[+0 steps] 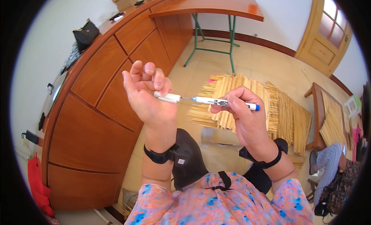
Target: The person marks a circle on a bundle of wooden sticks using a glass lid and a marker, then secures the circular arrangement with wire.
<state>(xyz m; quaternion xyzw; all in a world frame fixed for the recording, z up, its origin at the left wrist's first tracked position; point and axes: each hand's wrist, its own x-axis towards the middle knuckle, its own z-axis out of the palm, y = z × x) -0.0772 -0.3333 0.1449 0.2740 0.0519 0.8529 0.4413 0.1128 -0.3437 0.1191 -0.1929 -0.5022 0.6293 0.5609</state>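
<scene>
My left hand [149, 97] is palm up, its lower fingers curled over a white pen cap [167, 96] with a clip, pressing it to the palm. Thumb and upper fingers are loosely bent. My right hand [246, 112] grips a white marker [214, 101] with a blue end and dark print on its barrel. The marker's long thin metal tip [187, 98] points left and reaches the mouth of the cap; whether it is inside cannot be told. Both are in front of my chest, roughly level. Beyond them on the floor lies a pile of thin wooden sticks [226, 83].
A wooden cabinet [98, 135] runs along the left, with a black bag [86, 36] on top. A table [208, 4] with green legs stands ahead. At right, more sticks lie on a low wooden bench [316, 114], near a seated person [333, 172].
</scene>
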